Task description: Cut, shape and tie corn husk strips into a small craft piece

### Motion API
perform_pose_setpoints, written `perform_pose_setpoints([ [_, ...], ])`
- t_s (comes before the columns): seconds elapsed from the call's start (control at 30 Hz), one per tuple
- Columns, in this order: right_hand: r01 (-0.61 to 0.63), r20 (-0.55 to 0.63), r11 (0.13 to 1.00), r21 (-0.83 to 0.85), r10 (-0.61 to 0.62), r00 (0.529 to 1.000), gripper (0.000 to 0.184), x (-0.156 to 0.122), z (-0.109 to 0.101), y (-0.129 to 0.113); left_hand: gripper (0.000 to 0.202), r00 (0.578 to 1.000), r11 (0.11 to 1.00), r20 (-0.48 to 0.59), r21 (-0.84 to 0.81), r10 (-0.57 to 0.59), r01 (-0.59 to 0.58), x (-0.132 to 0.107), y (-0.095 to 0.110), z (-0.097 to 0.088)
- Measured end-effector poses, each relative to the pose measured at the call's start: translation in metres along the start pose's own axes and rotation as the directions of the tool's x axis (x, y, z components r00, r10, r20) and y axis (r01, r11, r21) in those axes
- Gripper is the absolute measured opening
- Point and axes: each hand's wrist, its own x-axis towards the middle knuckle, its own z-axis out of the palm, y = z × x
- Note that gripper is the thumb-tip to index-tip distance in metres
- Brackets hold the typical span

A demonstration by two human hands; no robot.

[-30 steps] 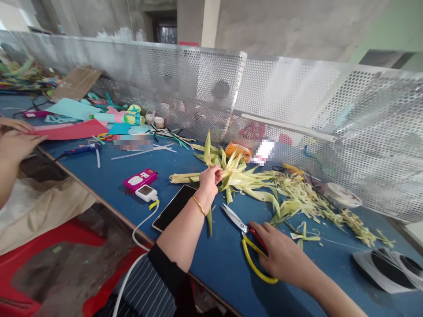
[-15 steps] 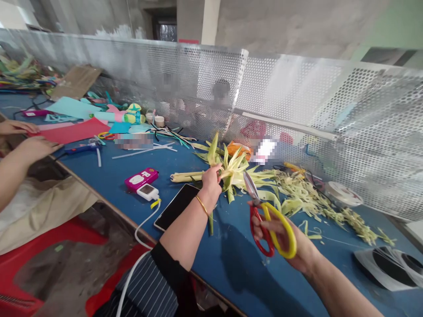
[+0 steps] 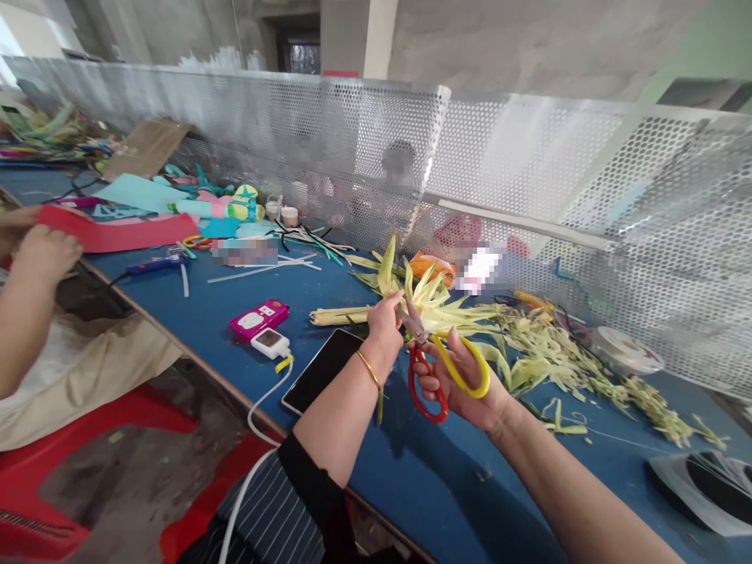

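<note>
My left hand [image 3: 386, 321] is closed around a bundle of pale yellow-green corn husks [image 3: 432, 301], whose leaves fan out to the right of it. The bundled stalk end [image 3: 341, 316] sticks out to the left. In my right hand [image 3: 464, 384] is a pair of scissors [image 3: 415, 329] with one red and one yellow handle loop. Their handles are spread, and the blades are at the husks right beside my left fingers. The fingertips of my left hand are partly hidden by the leaves.
A black tablet [image 3: 320, 370] lies under my left forearm, near a magenta device [image 3: 258, 319] and a white cable [image 3: 258, 407]. Husk scraps [image 3: 546, 352] trail right toward a tape roll [image 3: 626, 350]. A co-worker's hand [image 3: 47, 254] holds red sheet material [image 3: 129, 231] at left.
My right hand has brought the scissors left, from beside the husks up to the bundle by my left hand. The co-worker has lifted the red sheet's near end.
</note>
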Motion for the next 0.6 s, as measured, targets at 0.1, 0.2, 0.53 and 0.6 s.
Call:
perform_pose_setpoints([
  [0.1,0.02,-0.074,0.998,-0.062,-0.025,0.997,0.049,0.002,0.006,-0.001,0.017,1.0,1.0,0.0,0.013,0.001,-0.001,-0.002,-0.001,0.0],
  [0.2,0.045,-0.141,0.997,-0.058,-0.053,0.989,0.051,0.008,0.011,-0.001,0.017,1.0,1.0,0.007,0.031,0.0,-0.001,-0.005,-0.002,-0.001],
  [0.53,0.083,-0.268,0.997,-0.003,-0.081,0.96,0.051,0.039,0.027,-0.006,0.029,0.998,0.998,0.058,0.067,-0.019,0.015,-0.001,-0.003,-0.004],
  [0.6,0.097,-0.306,0.995,-0.02,-0.098,0.947,0.05,0.046,0.029,-0.008,0.029,0.998,0.998,0.063,0.056,-0.003,0.0,0.002,-0.001,-0.003],
])
